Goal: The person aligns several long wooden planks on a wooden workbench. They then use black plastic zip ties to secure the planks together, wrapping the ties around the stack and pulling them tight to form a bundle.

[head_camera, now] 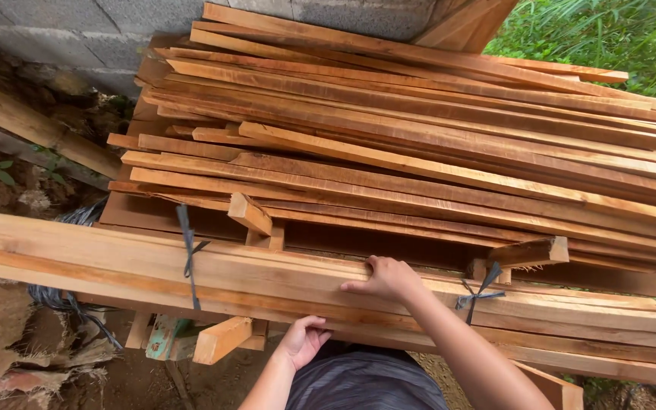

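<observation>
A tied bundle of long pale wooden planks (115,262) lies crosswise in front of me, bound with dark cords (188,254) in two places. My right hand (385,279) rests palm down on the top of the bundle, fingers curled over a plank's far edge. My left hand (304,340) grips the bundle's near lower edge from underneath. Behind it lies a big stack of reddish-brown sawn boards (419,152).
Short wooden blocks (250,214) stand between bundle and stack, and another offcut (220,339) sticks out below. A grey block wall (77,30) is behind, green plants (609,34) at top right, and loose timbers (32,125) and dirt at left.
</observation>
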